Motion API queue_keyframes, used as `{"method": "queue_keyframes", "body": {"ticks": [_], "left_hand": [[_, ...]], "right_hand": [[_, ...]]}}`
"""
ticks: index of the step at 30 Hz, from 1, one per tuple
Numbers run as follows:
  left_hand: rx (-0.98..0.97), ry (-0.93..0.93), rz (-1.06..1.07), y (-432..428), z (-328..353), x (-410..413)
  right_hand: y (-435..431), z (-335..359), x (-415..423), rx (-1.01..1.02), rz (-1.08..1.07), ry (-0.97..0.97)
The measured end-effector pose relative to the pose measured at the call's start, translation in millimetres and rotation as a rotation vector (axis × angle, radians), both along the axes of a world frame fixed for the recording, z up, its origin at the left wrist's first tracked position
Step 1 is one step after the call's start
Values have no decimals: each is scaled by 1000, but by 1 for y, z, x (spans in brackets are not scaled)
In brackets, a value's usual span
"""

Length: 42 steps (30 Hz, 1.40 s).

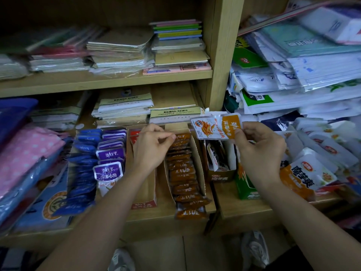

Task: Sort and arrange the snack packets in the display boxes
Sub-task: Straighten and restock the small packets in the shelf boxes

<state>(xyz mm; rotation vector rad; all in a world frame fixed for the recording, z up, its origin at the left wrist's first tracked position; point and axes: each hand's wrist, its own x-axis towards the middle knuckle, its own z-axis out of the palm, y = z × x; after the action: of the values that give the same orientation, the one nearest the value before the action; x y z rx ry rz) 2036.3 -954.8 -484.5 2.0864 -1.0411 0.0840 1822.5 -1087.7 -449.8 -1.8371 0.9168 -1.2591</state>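
Observation:
My right hand (259, 147) holds up a small bunch of white-and-orange snack packets (215, 127) above the shelf, pinched at their right edge. My left hand (151, 148) hovers over the red display box (144, 192), fingers loosely curled, holding nothing that I can see. Right of it, a long box (201, 173) holds a row of brown packets (182, 173). To the left lie rows of blue packets (83, 173) and purple packets (110, 153). A small brown box (219, 177) with white packets stands below my right hand.
A pile of larger white-and-orange snack bags (312, 169) fills the shelf at the right. A green box (246, 188) stands by my right wrist. Stacks of notebooks (125, 108) sit behind the boxes. Pink and blue wrapped goods (25, 153) lie at the left.

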Motion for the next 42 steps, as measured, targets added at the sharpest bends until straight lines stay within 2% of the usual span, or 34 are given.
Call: {"method": "queue_keyframes", "body": {"ticks": [3, 8, 14, 18, 21, 29, 38, 42], "left_hand": [[30, 64, 38, -4, 3, 2], [-159, 83, -51, 6, 7, 0], [-61, -183, -171, 32, 0, -2], [19, -300, -272, 51, -4, -10], [130, -416, -260, 55, -12, -13], [52, -358, -217, 44, -26, -21], [82, -335, -249, 51, -27, -17], [116, -370, -280, 54, -26, -20]], "right_hand": [[-3, 0, 0, 17, 33, -3], [-8, 5, 1, -13, 109, -27], [-10, 4, 5, -53, 269, 57], [-1, 4, 11, -223, 356, 117], [1, -1, 17, -398, 409, 215], [-2, -16, 51, -656, 543, 404], [-4, -31, 78, -581, 590, 586], [0, -23, 54, -487, 590, 508]]}}
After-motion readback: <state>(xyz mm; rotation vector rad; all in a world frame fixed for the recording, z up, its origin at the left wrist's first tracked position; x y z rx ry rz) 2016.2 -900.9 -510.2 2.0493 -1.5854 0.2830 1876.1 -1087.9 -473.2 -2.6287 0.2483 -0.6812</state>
